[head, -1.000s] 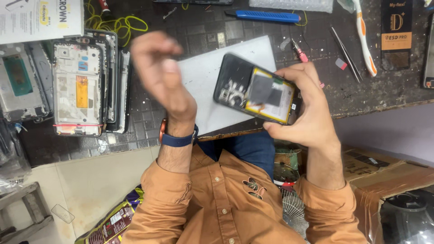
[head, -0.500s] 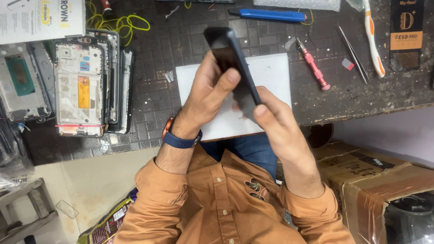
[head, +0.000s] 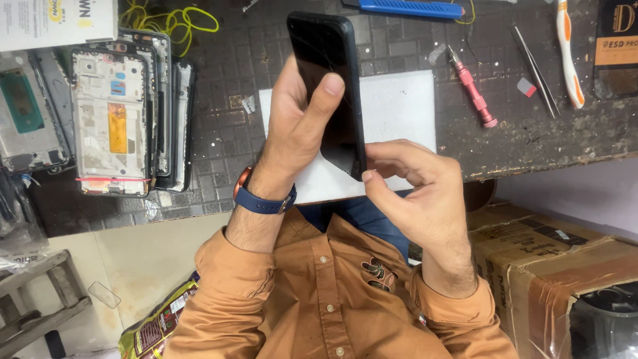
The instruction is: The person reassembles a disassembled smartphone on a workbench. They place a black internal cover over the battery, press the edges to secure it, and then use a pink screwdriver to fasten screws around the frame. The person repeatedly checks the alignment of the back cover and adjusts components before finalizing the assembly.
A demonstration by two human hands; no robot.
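Our dark workbench (head: 531, 143) with its gridded mat spans the top of the view, and over its near edge we hold one black phone (head: 329, 93) upright above one white sheet (head: 399, 110) that lies flat on the mat. The phone shows us a plain glossy black face with rounded corners, with faint hairline marks across it, though we cannot tell whether they are cracks or reflections; we cannot tell which side of it we are seeing. Our left hand (head: 296, 129) wraps the phone from the left, its thumb pressed flat across the dark face, so this hand is closed around the body. Our right hand (head: 415, 183) is curled narrow at the phone's lower right corner, thumb tip and bent fingers pinching that corner edge. One blue-strapped watch (head: 262, 196) sits on the left wrist. To the left on the bench lies a stack of stripped phone frames (head: 123, 113), several overlapping, too tightly stacked for us to count exactly. Farther back we count one blue-handled tool (head: 409, 8), one white and orange tool (head: 568, 50), one pink screwdriver (head: 473, 90), and one pair of tweezers (head: 535, 63), all well apart from the phone. One brown cardboard box (head: 545, 256) stands below the bench at right.
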